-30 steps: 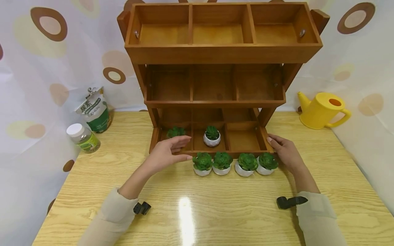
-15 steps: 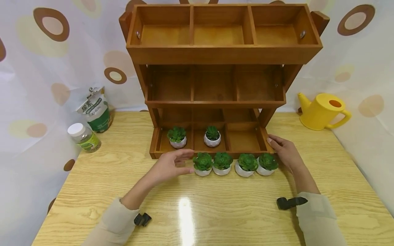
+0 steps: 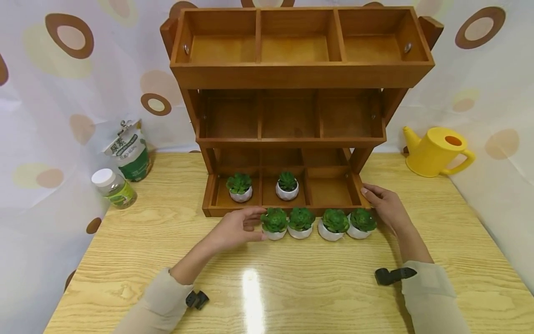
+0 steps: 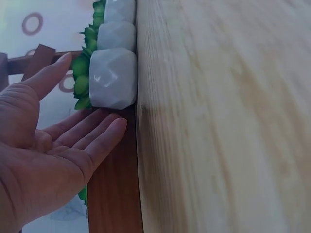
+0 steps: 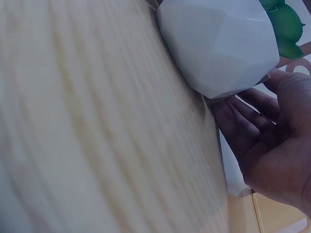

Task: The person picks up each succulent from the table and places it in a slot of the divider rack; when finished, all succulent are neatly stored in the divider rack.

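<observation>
My left hand (image 3: 233, 228) is beside the leftmost potted succulent (image 3: 274, 223) of the front row, thumb apart from the fingers. In the left wrist view, the fingers (image 4: 99, 141) reach under and beside its white faceted pot (image 4: 113, 77) without closing round it. My right hand (image 3: 390, 208) rests against the right end of the wooden shelf's (image 3: 300, 74) bottom tray, close to the rightmost front succulent (image 3: 361, 223). In the right wrist view that pot (image 5: 218, 48) partly covers the fingertips. Two more succulents stand in the bottom tray, in its left (image 3: 240, 188) and middle (image 3: 287, 186) compartments.
Two further succulents (image 3: 301, 222) (image 3: 333, 225) stand in the front row on the wooden table (image 3: 317, 287). A yellow watering can (image 3: 438, 150) is at the back right. On the left are a white-capped jar (image 3: 114, 188) and a clipped green-and-white bag (image 3: 130, 150). Patterned cloth hangs behind.
My left hand has come down and forward from in front of the tray's left compartment, uncovering the succulent there, and moved right to the leftmost front pot. The right hand stays put.
</observation>
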`<state>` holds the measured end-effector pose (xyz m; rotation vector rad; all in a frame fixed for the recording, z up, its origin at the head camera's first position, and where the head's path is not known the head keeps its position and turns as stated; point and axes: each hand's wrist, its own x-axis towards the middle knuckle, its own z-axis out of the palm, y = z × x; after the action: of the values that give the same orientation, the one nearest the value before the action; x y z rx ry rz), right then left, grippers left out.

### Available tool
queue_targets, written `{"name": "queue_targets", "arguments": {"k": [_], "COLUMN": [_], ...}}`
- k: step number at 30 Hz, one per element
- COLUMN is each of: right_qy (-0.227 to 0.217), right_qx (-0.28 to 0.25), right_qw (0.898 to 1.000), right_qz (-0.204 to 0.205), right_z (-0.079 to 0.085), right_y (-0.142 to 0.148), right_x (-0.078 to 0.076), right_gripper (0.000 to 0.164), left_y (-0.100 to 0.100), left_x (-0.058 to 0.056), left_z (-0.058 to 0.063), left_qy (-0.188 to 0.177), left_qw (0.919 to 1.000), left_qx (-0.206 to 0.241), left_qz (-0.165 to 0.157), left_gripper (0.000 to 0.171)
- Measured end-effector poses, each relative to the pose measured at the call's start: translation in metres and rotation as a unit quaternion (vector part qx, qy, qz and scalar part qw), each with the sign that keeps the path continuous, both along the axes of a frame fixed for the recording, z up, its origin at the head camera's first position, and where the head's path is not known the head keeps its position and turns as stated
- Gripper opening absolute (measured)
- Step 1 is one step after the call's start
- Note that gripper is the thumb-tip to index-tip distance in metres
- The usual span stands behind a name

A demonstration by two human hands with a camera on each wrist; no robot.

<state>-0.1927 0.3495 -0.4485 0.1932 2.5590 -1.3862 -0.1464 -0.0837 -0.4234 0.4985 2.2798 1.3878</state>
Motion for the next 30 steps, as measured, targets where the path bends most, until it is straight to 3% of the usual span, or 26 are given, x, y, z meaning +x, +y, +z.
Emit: {"name": "queue_targets", "arguments": {"k": [13, 30], "right_qy": [0.002, 0.017], "right_qx": [0.012, 0.010], "right_qw": [1.000, 1.000], "right_qz": [0.000, 0.002], "right_z": [0.004, 0.005], "right_y": [0.000, -0.002], "right_x": [0.002, 0.004], "right_gripper": [0.075, 0.075], "left_y": [0.010, 0.022], "left_x": [-0.008, -0.010], "left_z": [-0.007, -0.005], "left_qy": [0.020, 0.056], "left_qw": [0.9983, 0.9938], "left_qx": [-0.055, -0.095], "left_qz": [-0.008, -0.017], "left_gripper": [0.072, 0.072]}}
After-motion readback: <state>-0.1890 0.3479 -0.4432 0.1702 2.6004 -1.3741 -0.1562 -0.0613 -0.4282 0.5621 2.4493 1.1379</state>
